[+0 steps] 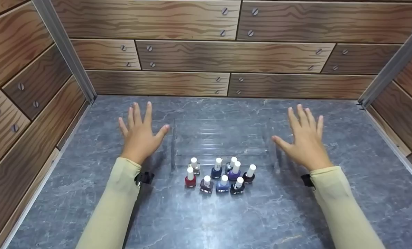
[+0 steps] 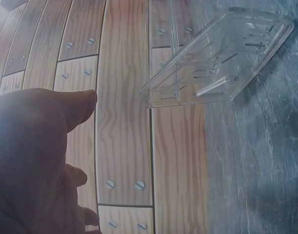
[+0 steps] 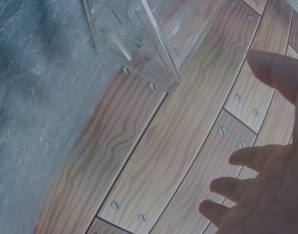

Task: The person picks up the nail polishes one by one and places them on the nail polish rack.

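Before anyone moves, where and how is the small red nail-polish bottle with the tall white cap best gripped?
Probably the tall white cap, pinched by the left hand from the left: the red bottle stands upright at the group's left edge, with a clear, white-capped bottle close behind.

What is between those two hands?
The head view shows a clear stand between the left hand and right hand, with small capped bottles at its near side.

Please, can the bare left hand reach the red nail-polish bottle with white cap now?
Probably yes: the left hand holds nothing, and the red bottle looks free on its left and front.
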A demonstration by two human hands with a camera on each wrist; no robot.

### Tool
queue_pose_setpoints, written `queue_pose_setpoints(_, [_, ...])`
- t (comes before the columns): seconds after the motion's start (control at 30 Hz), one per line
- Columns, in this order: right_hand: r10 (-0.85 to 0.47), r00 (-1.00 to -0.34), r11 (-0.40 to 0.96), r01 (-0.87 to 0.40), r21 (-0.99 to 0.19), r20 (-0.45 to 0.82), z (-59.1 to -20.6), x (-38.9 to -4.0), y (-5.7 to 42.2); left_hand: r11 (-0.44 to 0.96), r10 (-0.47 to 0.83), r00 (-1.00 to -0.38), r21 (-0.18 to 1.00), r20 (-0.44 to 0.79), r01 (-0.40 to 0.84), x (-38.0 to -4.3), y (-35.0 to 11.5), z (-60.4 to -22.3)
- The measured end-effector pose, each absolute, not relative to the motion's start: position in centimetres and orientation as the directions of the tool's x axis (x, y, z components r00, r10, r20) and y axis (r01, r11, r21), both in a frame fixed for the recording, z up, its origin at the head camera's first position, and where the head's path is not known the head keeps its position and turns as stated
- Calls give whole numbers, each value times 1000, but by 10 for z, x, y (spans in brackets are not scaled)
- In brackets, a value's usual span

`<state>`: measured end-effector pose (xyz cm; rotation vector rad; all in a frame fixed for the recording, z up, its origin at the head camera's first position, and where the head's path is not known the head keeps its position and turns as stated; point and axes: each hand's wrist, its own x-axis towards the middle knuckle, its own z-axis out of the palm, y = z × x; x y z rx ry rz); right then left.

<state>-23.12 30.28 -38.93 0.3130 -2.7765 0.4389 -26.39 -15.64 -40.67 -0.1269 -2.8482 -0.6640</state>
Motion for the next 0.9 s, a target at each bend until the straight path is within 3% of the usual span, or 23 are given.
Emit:
queue_pose_setpoints(0.47, [-184,-924,919,-283,-275,335,-390,-232,301,879,40,-963,449,268,161,-264,-153,-407])
queue_pose_setpoints(0.67, [-191,-923,918,-289,-273,335,-390,-232,301,829,11,-943,524,334,195,-263,-150,-403])
queue_pose_setpoints(0.9, [-198,-919,912,-301,-280,342,-391,-232,300,735,3,-945,640,328,224,-262,-145,-400])
